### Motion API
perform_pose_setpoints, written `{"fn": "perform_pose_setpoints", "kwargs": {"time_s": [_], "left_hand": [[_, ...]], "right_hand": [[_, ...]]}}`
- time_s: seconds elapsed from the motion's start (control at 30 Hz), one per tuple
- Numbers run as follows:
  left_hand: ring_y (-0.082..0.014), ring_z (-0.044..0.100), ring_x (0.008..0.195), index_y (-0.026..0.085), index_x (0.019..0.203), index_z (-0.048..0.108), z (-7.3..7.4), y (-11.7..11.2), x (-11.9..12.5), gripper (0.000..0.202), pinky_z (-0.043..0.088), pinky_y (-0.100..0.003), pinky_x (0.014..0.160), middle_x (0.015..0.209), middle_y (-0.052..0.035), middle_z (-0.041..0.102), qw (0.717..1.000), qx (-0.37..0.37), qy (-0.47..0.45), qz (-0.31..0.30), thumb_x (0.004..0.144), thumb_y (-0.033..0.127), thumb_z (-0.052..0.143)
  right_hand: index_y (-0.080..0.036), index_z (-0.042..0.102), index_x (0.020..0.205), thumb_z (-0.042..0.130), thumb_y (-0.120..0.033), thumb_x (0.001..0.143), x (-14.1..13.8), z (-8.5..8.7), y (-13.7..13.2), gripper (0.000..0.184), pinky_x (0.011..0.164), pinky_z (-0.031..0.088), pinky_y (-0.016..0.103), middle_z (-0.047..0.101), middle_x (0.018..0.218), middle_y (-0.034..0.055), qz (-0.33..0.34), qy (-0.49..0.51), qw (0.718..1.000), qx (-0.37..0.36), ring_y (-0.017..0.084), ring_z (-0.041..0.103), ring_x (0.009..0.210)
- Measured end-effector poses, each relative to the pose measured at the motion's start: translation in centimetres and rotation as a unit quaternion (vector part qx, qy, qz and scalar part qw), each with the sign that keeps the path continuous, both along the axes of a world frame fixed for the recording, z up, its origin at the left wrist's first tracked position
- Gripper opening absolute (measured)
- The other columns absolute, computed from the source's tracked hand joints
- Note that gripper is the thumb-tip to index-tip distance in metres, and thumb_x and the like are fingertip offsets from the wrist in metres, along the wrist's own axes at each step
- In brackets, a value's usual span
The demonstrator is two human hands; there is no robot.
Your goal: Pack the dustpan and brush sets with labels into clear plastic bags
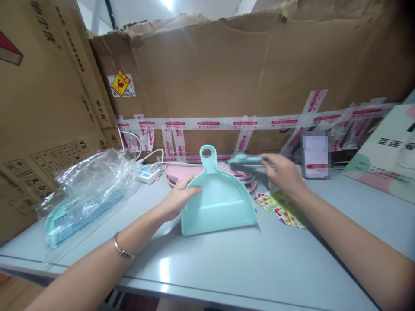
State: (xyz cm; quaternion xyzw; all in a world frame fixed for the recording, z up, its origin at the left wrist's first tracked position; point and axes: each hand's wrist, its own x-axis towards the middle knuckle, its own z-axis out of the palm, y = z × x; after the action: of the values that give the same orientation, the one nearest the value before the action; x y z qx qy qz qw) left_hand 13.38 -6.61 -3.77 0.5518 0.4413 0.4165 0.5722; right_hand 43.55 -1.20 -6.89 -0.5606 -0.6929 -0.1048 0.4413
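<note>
A mint-green dustpan (pixel 217 196) is tilted up over the table, its looped handle pointing away from me. My left hand (pixel 181 196) grips its left edge, thumb on the inner face. To the right of the handle, my right hand (pixel 283 172) pinches the end of a small mint-green brush (pixel 245 159), which is blurred by motion. The brush's pale bristles point toward the dustpan's handle but are hard to make out. Behind the dustpan lie pink dustpans (pixel 177 172), partly hidden by it. Colourful printed cards (pixel 285 211) lie below my right hand.
At left, clear plastic wrap (pixel 94 181) covers another mint-green brush set (pixel 84 220). Behind it sits a white power strip (pixel 147 173) with cables. A phone (pixel 316 155) stands upright at right, near a printed box (pixel 385 151). Large cardboard boxes (pixel 207 77) wall the table's back and left.
</note>
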Motion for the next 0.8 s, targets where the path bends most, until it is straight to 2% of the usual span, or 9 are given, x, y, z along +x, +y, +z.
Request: {"fn": "perform_pose_setpoints", "kwargs": {"time_s": [0.07, 0.1, 0.17, 0.23, 0.33, 0.43, 0.57, 0.7, 0.8], "left_hand": [[-0.0197, 0.064, 0.081, 0.022, 0.093, 0.068, -0.2, 0.1, -0.1, 0.029, 0.049, -0.028, 0.066, 0.09, -0.0004, 0.071, 1.0, 0.006, -0.011, -0.006, 0.064, 0.022, 0.068], [-0.0197, 0.064, 0.081, 0.023, 0.093, 0.069, -0.3, 0.2, -0.1, 0.029, 0.049, -0.028, 0.066, 0.089, -0.0003, 0.071, 1.0, 0.01, -0.02, -0.016, 0.064, 0.021, 0.069], [-0.0195, 0.064, 0.08, 0.024, 0.093, 0.069, -0.6, 0.4, -0.1, 0.028, 0.049, -0.028, 0.066, 0.089, 0.0003, 0.072, 0.999, 0.014, -0.036, -0.023, 0.065, 0.022, 0.07], [-0.0191, 0.064, 0.079, 0.025, 0.091, 0.069, -0.9, 0.6, 0.0, 0.023, 0.049, -0.028, 0.065, 0.088, 0.0005, 0.072, 0.999, 0.005, -0.041, -0.015, 0.068, 0.027, 0.07], [-0.0184, 0.064, 0.078, 0.024, 0.093, 0.069, -1.2, 0.7, 0.2, 0.023, 0.048, -0.027, 0.064, 0.085, 0.0, 0.071, 0.999, -0.017, -0.046, 0.008, 0.073, 0.037, 0.068], [-0.0194, 0.064, 0.086, 0.023, 0.097, 0.068, -1.2, 0.8, 0.4, 0.034, 0.048, -0.027, 0.07, 0.09, -0.0022, 0.071, 0.999, -0.011, -0.051, 0.007, 0.074, 0.049, 0.066], [-0.0217, 0.061, 0.097, 0.019, 0.098, 0.068, -1.3, 0.7, 0.4, 0.046, 0.045, -0.029, 0.082, 0.1, -0.0055, 0.07, 0.999, 0.028, -0.021, -0.001, 0.074, 0.058, 0.062], [-0.0217, 0.06, 0.099, 0.019, 0.108, 0.064, -1.4, 0.7, 0.3, 0.047, 0.044, -0.031, 0.085, 0.11, -0.0062, 0.067, 0.999, 0.035, 0.001, -0.03, 0.073, 0.049, 0.068], [-0.0215, 0.059, 0.102, 0.019, 0.109, 0.063, -1.5, 0.6, 0.3, 0.044, 0.043, -0.031, 0.087, 0.114, -0.0061, 0.065, 0.998, 0.053, 0.013, -0.031, 0.074, 0.045, 0.067]], "right_hand": [[-0.019, 0.062, 0.092, 0.046, -0.033, 0.083, 0.4, 2.4, -1.3, 0.023, 0.085, 0.044, 0.044, 0.066, 0.097, 0.0135, -0.051, 0.13, 0.988, 0.07, 0.027, 0.061, 0.093], [-0.019, 0.06, 0.09, 0.048, -0.036, 0.083, 0.5, 3.5, -2.0, 0.022, 0.082, 0.045, 0.041, 0.066, 0.095, 0.0133, -0.051, 0.206, 0.973, 0.092, 0.027, 0.061, 0.09], [-0.021, 0.058, 0.083, 0.055, -0.04, 0.079, 0.0, 5.2, -3.2, 0.02, 0.076, 0.045, 0.037, 0.065, 0.092, 0.0109, 0.011, 0.347, 0.935, 0.078, 0.024, 0.06, 0.084], [-0.022, 0.057, 0.08, 0.061, -0.044, 0.073, -1.5, 6.0, -4.4, 0.024, 0.067, 0.045, 0.032, 0.065, 0.088, 0.007, 0.106, 0.409, 0.906, -0.01, 0.021, 0.059, 0.077], [-0.021, 0.061, 0.077, 0.062, -0.051, 0.072, -4.9, 5.4, -6.0, 0.03, 0.061, 0.042, 0.028, 0.064, 0.079, 0.0031, 0.173, 0.318, 0.92, -0.149, 0.018, 0.057, 0.07], [-0.02, 0.059, 0.075, 0.053, -0.053, 0.078, -8.2, 3.8, -7.3, 0.034, 0.057, 0.04, 0.026, 0.061, 0.07, 0.0018, 0.207, 0.215, 0.93, -0.215, 0.017, 0.054, 0.064], [-0.019, 0.056, 0.077, 0.045, -0.052, 0.083, -10.2, 2.1, -7.7, 0.036, 0.052, 0.037, 0.026, 0.058, 0.066, 0.0015, 0.206, 0.18, 0.937, -0.216, 0.015, 0.05, 0.057], [-0.018, 0.058, 0.081, 0.044, -0.049, 0.086, -10.2, 1.6, -7.6, 0.035, 0.051, 0.037, 0.025, 0.062, 0.069, 0.0014, 0.194, 0.162, 0.945, -0.206, 0.013, 0.051, 0.056], [-0.019, 0.062, 0.081, 0.048, -0.045, 0.087, -9.5, 1.9, -7.8, 0.03, 0.05, 0.037, 0.024, 0.061, 0.064, -0.0011, 0.187, 0.108, 0.962, -0.165, 0.011, 0.049, 0.05]]}}
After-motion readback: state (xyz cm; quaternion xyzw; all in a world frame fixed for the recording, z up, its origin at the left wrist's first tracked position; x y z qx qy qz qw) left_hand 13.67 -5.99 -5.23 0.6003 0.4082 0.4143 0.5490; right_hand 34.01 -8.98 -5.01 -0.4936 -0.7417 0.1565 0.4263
